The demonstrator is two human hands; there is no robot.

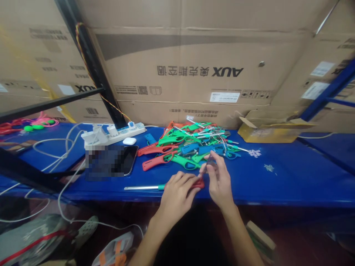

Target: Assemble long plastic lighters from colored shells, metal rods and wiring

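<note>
My left hand (pixel 178 193) is closed over the red handle of a long-nosed lighter (pixel 144 187), lying near the table's front edge. Its silver tube points left, with a teal collar by my fingers. My right hand (pixel 221 184) pinches a small dark, see-through piece (pixel 211 161) between thumb and fingers, just above the handle's right end. Blur hides exactly what that piece is. Just behind both hands lies a heap of lighter parts (pixel 191 138), with red, green and blue handles, silver tubes and thin wires.
A power strip (pixel 122 135) with chargers, a white case (pixel 129 141) and a dark tablet (pixel 130 160) lie left on the blue table (pixel 277 184). An open yellow carton (pixel 269 133) stands back right. Large cardboard boxes (pixel 194 48) wall the back. White cables (pixel 62 192) hang over the left edge.
</note>
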